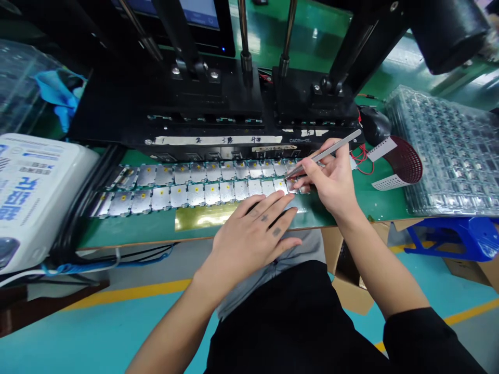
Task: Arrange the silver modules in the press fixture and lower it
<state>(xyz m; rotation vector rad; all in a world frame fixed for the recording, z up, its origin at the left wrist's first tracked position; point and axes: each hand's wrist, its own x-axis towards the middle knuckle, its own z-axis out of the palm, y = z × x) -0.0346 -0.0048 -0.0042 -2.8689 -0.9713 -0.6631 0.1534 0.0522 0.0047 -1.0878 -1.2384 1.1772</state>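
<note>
The two rows of small boards lay side by side along the front of the table (376, 205); the far row (212, 172) ran close under the machine, and the near row (210, 194) sat towards the person. The boards were set edge to edge with their shiny metal faces up, many with a yellow dot showing, probably so that each could be reached in turn.

The right hand (333, 179) was closed on the tweezers (351, 138), pinching them like a pen between thumb and fingers. Their tip pointed down at the right end of the rows, near where the two met; the slanted grip likely gave fine control there. Whether the tip held anything was too small to tell.

The left hand (253, 228) was spread flat, palm down and gripping nothing visible, its fingertips over the near row just left of the tweezers, perhaps to steady the boards. Whether it pressed on them could not be told. Partly beneath it lay a yellow strip (195, 218).

Behind the boards stood the black machine (210, 137), with numbered tape (218, 140) along its front, presumably to mark its stations. Clear trays (448, 150) were stacked to the right, beside a curled dark red strip (405, 161).
</note>
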